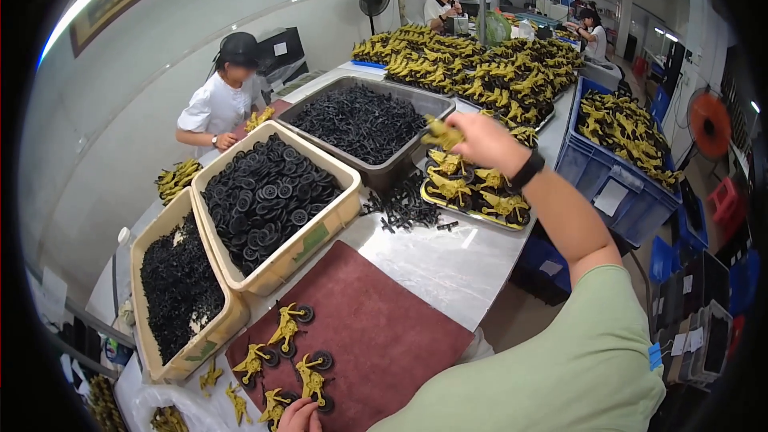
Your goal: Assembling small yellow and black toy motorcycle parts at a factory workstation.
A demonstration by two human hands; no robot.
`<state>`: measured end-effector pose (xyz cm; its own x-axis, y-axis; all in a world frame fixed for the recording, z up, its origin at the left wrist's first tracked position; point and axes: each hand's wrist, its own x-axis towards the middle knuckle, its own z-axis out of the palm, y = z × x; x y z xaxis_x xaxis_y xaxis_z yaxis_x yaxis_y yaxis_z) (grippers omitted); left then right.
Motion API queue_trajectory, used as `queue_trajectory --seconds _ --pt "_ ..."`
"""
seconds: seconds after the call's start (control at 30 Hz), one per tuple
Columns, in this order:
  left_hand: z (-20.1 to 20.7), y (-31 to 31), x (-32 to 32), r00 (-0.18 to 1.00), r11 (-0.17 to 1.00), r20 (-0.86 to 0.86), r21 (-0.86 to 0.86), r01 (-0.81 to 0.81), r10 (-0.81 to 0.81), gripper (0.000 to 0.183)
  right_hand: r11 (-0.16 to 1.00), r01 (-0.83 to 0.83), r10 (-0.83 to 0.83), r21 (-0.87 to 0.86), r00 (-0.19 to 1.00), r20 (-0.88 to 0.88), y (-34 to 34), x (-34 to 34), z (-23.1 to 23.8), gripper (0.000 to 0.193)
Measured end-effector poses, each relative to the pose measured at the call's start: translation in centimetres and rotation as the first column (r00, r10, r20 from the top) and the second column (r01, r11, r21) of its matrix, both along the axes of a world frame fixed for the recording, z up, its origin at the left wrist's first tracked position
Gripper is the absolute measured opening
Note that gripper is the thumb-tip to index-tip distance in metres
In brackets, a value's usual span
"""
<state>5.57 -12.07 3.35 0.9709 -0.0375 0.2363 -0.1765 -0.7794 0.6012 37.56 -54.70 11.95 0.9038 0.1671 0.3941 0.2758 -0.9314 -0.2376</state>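
Observation:
My right hand is stretched out over a tray of yellow and black toy motorcycles, closed around a yellow toy motorcycle. Its wheels cannot be made out. At the lower edge, my left hand shows only in part, with curled fingers against a toy motorcycle on the dark red mat; whatever is between the fingertips is hidden. Just beyond those fingers lies another toy motorcycle with black wheels. Two more, one of them this toy motorcycle, lie farther up the mat.
A cream bin of black wheels, a cream bin of small black parts and a grey tub of black parts line the table. Loose black parts lie beside the tub. A blue crate stands right. A co-worker sits across.

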Motion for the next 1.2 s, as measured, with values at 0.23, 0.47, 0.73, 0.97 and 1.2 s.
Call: queue_trajectory --seconds 0.23,0.47,0.73,0.97,1.2 --pt "0.3 -0.4 -0.3 1.0 1.0 -0.017 -0.006 0.006 -0.006 0.017 0.943 0.285 -0.301 -0.174 0.951 -0.076 -7.2 4.4 -1.4 0.041" --pt "0.7 -0.2 -0.3 1.0 1.0 -0.014 0.014 -0.001 0.001 0.016 0.908 0.338 -0.388 -0.249 0.902 -0.191 -8.0 4.8 -3.5 0.045" --pt "0.6 -0.5 0.4 1.0 0.998 -0.017 0.05 0.027 -0.026 0.017 0.904 0.319 -0.382 -0.284 0.902 -0.204 -7.2 4.7 -3.4 0.029" --pt "0.5 -0.3 0.3 0.999 0.998 -0.006 0.051 0.035 -0.035 0.016 0.851 0.354 -0.469 -0.387 0.845 -0.258 -6.3 3.9 -2.4 0.045" --pt "0.6 -0.5 0.1 0.999 0.999 -0.031 0.038 0.026 -0.025 0.016 0.818 0.372 -0.513 -0.438 0.816 -0.265 -5.8 4.1 -2.2 0.048"
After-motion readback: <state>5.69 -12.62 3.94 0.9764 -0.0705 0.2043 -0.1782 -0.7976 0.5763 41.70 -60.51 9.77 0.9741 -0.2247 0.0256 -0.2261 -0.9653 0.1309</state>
